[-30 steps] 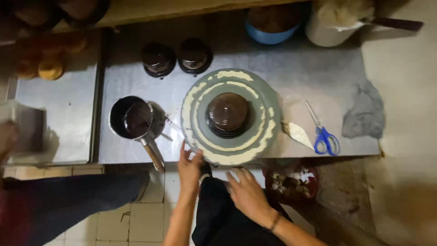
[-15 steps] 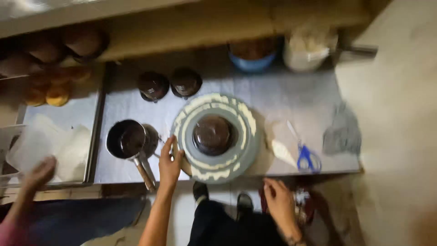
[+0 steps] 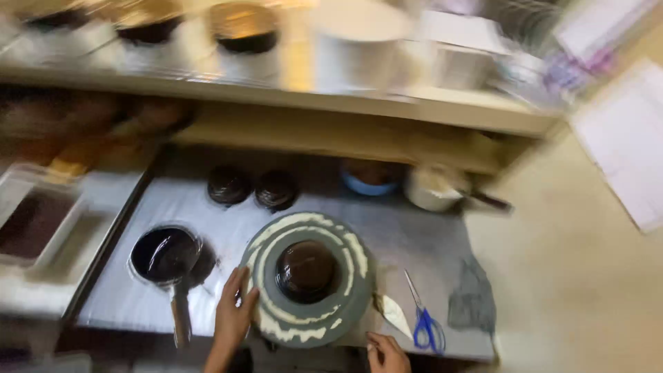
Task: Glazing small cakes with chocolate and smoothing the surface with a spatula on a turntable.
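Head view of a steel-topped desk (image 3: 428, 242), its surface dull grey and smeared. Near the middle of the front edge stands a round grey turntable (image 3: 309, 279), its flat disc ringed with streaks of pale cream; a small dome-shaped cake (image 3: 306, 271) coated in glossy dark chocolate sits at its centre. The left hand (image 3: 233, 312) lies with fingers spread loosely open against the turntable's left rim, gripping nothing; the right hand (image 3: 388, 354) rests at the desk's front edge, just right of the turntable, fingers slightly curled, and whether it holds anything cannot be told. Left of the turntable a small metal saucepan (image 3: 166, 254) holds shiny dark chocolate, its straight handle pointing toward the front edge. Toward the back edge two more dark glazed cakes (image 3: 252, 186) stand side by side, with a blue bowl (image 3: 371, 178) and a pale pot (image 3: 434, 188) to their right. Toward the front right corner lie a pale flat scraper (image 3: 395, 314), blue-handled scissors (image 3: 425, 323) and a crumpled grey cloth (image 3: 473, 298). A blurred shelf (image 3: 387, 103) above carries containers. Compared with the frame half a second earlier, the view has tipped upward so the shelf now fills the top, the left hand remains on the turntable's rim, and the right hand has risen from below the desk to its front edge.
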